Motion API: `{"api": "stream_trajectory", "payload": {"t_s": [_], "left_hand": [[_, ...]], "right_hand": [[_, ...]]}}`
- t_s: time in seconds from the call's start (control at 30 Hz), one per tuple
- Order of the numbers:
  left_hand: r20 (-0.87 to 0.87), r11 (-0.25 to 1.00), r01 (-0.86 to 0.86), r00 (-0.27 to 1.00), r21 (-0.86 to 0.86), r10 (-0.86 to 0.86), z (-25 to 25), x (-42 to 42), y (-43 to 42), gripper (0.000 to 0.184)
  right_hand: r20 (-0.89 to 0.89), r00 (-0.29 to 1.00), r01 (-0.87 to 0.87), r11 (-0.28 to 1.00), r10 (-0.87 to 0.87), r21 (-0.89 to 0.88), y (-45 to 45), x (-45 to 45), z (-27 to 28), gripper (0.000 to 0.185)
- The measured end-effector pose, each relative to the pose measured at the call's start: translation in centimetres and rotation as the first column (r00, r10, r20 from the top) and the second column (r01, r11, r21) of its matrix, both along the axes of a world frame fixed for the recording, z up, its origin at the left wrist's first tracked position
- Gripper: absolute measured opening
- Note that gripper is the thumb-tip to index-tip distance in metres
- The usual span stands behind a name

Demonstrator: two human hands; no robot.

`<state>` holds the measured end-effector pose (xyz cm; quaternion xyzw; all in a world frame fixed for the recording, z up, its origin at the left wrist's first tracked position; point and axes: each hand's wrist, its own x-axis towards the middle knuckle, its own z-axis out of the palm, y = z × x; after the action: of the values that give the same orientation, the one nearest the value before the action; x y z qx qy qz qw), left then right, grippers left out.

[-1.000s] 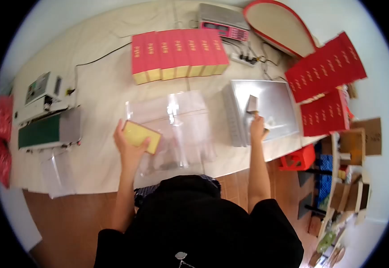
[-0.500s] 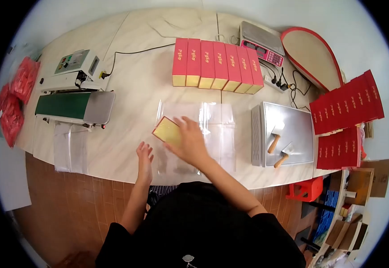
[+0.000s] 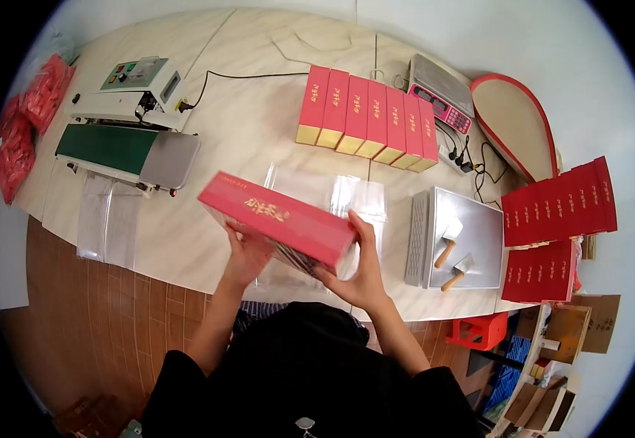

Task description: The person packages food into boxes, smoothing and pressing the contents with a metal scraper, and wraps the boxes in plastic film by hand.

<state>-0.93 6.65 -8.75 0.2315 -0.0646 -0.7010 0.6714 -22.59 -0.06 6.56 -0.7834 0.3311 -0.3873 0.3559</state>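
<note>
A long red box (image 3: 277, 219) with gold lettering is held between both hands above the table, tilted with its left end farther away. My left hand (image 3: 248, 257) supports its near lower side, the fingers partly hidden beneath. My right hand (image 3: 361, 270) grips the right end, thumb and fingers on either side of it. Under and behind the box lie clear plastic bags (image 3: 361, 196), partly covered by it. Farther back stands a row of several similar red boxes (image 3: 365, 117) with gold ends.
On the left stands a sealing machine (image 3: 128, 142) with a green belt, with more clear bags (image 3: 107, 226) before it. To the right are a metal tray (image 3: 478, 252) holding two scoops (image 3: 446, 252), a scale (image 3: 441, 91), a red-rimmed basket (image 3: 514, 117) and stacked red boxes (image 3: 558, 204).
The box has been turned from end-up to lengthwise, showing its lettered red face. My left hand has come onto it, and my right hand has shifted to its right end. The view has turned slightly.
</note>
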Motion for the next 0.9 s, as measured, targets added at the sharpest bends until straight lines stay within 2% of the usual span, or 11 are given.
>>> {"api": "stream_trajectory", "payload": {"t_s": [0.07, 0.17, 0.2, 0.27, 0.3, 0.33, 0.6, 0.67, 0.7, 0.77, 0.9], "left_hand": [[0.103, 0.999, -0.015, 0.994, -0.036, 0.019, 1.5, 1.5, -1.1, 0.09], [0.283, 0.994, 0.034, 0.959, -0.101, -0.004, -0.4, 3.3, -2.1, 0.088], [0.467, 0.965, 0.198, 0.879, -0.172, -0.098, -1.9, 3.9, -2.2, 0.087], [0.903, 0.996, 0.089, 0.427, 0.02, -0.056, -0.3, 1.4, -2.0, 0.085], [0.896, 0.997, 0.079, 0.443, -0.022, -0.015, 1.3, -0.3, -2.1, 0.09], [0.888, 0.996, 0.069, 0.458, -0.064, 0.026, 2.8, -2.0, -2.2, 0.097], [0.887, 0.977, 0.055, 0.434, -0.204, 0.161, 2.8, -1.9, -2.2, 0.117], [0.883, 0.985, 0.078, 0.459, -0.157, 0.104, 3.2, -1.3, -2.6, 0.118], [0.884, 0.985, 0.078, 0.456, -0.153, 0.101, 3.3, -1.0, -2.7, 0.118], [0.846, 0.961, 0.1, 0.504, -0.258, 0.175, 3.7, -0.6, -2.9, 0.099], [0.879, 0.986, 0.048, 0.46, -0.162, 0.122, 8.3, 0.0, -3.1, 0.07]], "right_hand": [[-0.075, 0.997, -0.006, 0.985, 0.019, 0.175, 0.6, -1.7, -1.6, 0.088], [-0.367, 0.93, 0.015, 0.999, 0.005, 0.053, 1.1, -3.3, -5.8, 0.082], [-0.355, 0.935, 0.048, 0.994, -0.01, 0.099, 1.2, -3.0, -7.4, 0.079], [-0.27, 0.962, 0.092, 0.974, -0.034, 0.207, 1.4, -2.0, -9.2, 0.076], [-0.259, 0.965, 0.124, 0.95, -0.048, 0.288, 1.3, -1.3, -9.6, 0.076], [0.078, 0.997, -0.037, 0.952, 0.014, 0.304, 0.4, -0.2, -8.7, 0.073], [-0.123, 0.992, 0.058, 0.989, -0.041, 0.137, 0.9, 0.2, -10.1, 0.068], [0.179, 0.981, -0.013, 0.887, -0.079, 0.462, 1.2, 0.6, -9.7, 0.059], [0.182, 0.98, -0.015, 0.885, -0.08, 0.465, 1.3, 0.7, -9.8, 0.059], [0.119, 0.976, 0.121, 0.909, -0.182, 0.398, 1.4, 0.8, -10.1, 0.057], [0.07, 0.968, 0.196, 0.904, -0.24, 0.379, 0.3, 1.1, -6.0, 0.045]]}}
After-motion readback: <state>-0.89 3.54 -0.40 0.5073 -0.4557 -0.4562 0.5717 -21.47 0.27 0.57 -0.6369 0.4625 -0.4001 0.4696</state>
